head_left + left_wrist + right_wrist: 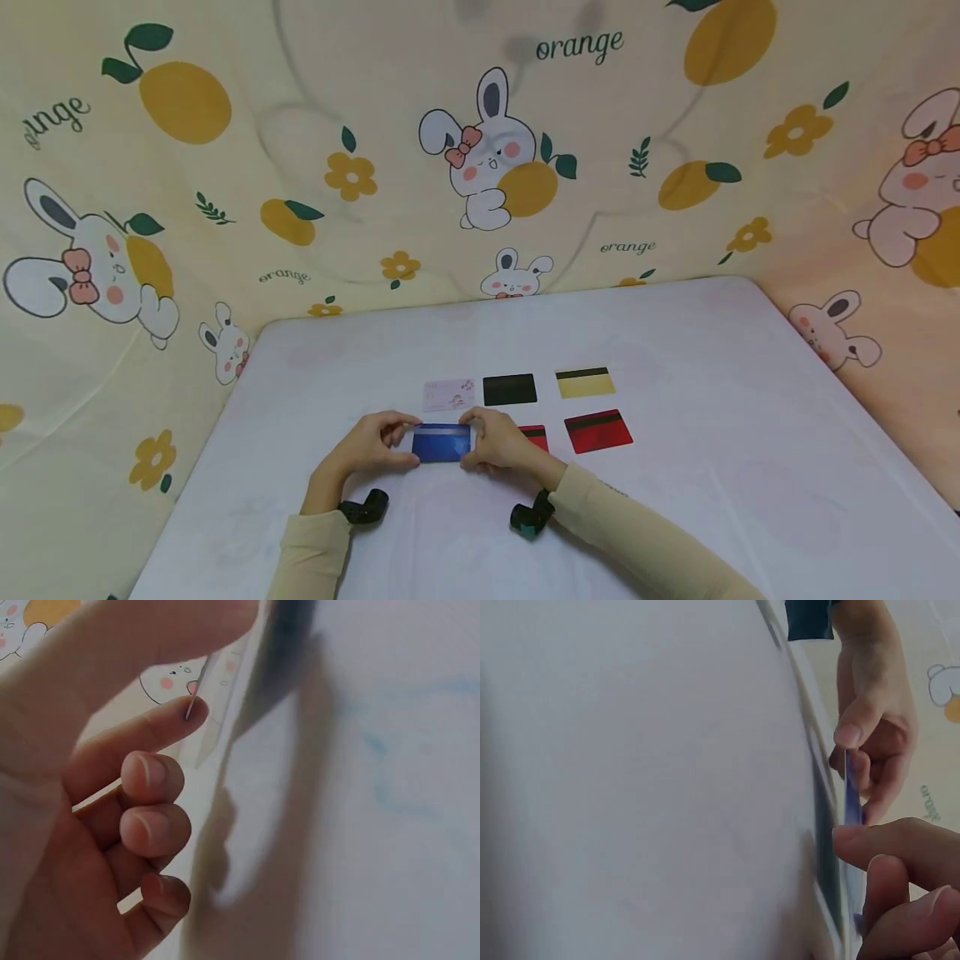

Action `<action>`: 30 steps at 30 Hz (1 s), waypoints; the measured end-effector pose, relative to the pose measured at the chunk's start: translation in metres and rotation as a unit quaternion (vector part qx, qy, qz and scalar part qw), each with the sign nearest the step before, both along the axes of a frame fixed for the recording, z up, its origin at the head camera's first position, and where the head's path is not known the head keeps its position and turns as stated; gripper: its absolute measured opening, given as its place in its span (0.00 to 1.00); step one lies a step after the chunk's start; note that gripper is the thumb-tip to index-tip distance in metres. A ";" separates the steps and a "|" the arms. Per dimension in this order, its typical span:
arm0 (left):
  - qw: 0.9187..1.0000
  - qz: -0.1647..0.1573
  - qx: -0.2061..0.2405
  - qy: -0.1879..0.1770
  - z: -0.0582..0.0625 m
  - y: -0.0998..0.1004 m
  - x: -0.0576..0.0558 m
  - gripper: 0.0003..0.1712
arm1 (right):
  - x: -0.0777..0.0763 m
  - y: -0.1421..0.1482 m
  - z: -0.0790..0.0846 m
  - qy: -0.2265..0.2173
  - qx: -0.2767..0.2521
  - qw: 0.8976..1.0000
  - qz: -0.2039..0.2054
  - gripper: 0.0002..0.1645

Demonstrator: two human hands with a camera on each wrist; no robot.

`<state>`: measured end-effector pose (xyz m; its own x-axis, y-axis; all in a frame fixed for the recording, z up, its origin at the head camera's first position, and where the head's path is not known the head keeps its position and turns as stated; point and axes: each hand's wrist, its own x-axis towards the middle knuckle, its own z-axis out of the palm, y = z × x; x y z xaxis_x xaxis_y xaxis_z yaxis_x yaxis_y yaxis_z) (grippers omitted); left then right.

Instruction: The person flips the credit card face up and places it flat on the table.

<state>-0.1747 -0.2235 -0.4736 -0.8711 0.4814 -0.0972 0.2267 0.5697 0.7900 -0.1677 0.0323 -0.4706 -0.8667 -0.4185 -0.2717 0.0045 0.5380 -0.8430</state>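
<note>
A blue card (441, 444) with a pale stripe along its upper edge is held level between both hands. My left hand (378, 442) pinches its left end, thumb at the near corner and index finger at the far one. At the other end, my right hand (497, 442) grips the card the same way. Seen edge-on in the right wrist view, the blue card (852, 795) appears slightly above the tabletop. Behind it lies a pale pink printed card (449, 395). A red card (536, 435) is partly hidden by the right hand.
A black card (510, 389), a gold card (585, 383) with a dark stripe and a second red card (598, 432) lie to the right on the white-covered table (720, 400). A patterned cloth (405, 192) hangs behind the table.
</note>
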 end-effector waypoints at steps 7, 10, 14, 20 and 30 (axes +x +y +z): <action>1.000 0.001 0.020 -0.005 0.003 0.002 -0.003 0.31 | -0.001 0.004 0.002 0.025 0.006 1.000 -0.007 0.37; 1.000 0.001 0.026 -0.003 0.002 0.002 -0.004 0.31 | -0.002 0.007 0.002 0.024 0.002 1.000 -0.011 0.37; 0.999 0.001 0.033 -0.002 0.002 0.002 -0.005 0.30 | -0.004 0.010 0.000 0.031 0.000 0.999 -0.011 0.36; 0.999 -0.001 0.034 -0.005 0.002 0.002 -0.005 0.30 | -0.004 0.012 0.001 0.025 -0.014 1.000 -0.010 0.35; 1.000 0.001 0.025 -0.004 0.001 0.004 -0.004 0.31 | -0.003 0.017 0.007 0.030 -0.041 0.999 0.005 0.33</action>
